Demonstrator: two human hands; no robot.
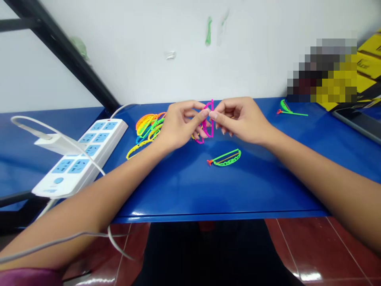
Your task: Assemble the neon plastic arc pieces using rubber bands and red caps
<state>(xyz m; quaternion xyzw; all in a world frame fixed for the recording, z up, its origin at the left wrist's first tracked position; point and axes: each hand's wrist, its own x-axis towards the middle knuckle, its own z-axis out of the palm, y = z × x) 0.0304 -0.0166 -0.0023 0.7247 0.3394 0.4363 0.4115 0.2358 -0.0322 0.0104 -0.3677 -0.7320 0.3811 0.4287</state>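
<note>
Above the blue table (178,186), a pink toy bow (204,129) is held upright between my two hands. My left hand (184,123) is closed, thumb and forefinger pinching the bow's curved side. My right hand (238,119) is closed too, with its fingertips pinched at the straight pink edge; whether a separate piece is there I cannot tell. Below the hands lies a green toy bow (228,163) with a green arrow (224,155) that has an orange tip. Beside my left hand, a pile of colourful toy bows (145,125) lies partly hidden.
A white power strip (86,159) with a plugged-in charger (56,143) and a loose cable stands on the left. At the far right are another green bow and arrow (285,107), a dark phone (357,123) and yellow-black boxes (369,59). A white wall (178,24) closes the back.
</note>
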